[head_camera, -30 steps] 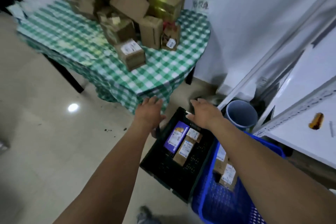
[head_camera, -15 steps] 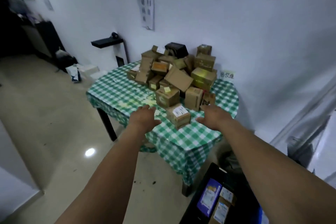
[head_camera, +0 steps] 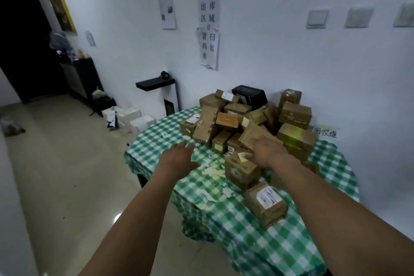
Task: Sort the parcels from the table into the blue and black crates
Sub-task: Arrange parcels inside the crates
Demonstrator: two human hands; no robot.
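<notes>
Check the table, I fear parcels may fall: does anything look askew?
Yes. The parcels form a loose heap, many tilted and leaning on one another. One labelled box lies apart from the heap, nearer the person, turned at an angle. The checked tablecloth hangs bunched at its near corner.

A white wall (head_camera: 291, 51) stands beyond the left hand (head_camera: 179, 157) and the right hand (head_camera: 266, 152). High above them hang paper sheets (head_camera: 209, 22) with handwritten characters, and to the right of these are three pale switch plates (head_camera: 317, 19). A black shelf (head_camera: 154, 83) is fixed to the wall, beyond the left hand. The counter (head_camera: 257, 242) under the hands wears a green-and-white checked cloth. Left of the left hand lies a beige glossy floor (head_camera: 67, 163) with one small spot of reflected light (head_camera: 117, 216). Far to the left are a dark doorway (head_camera: 20, 47), a dark cabinet (head_camera: 83, 78) and some white boxes (head_camera: 132, 116) on the floor.
</notes>
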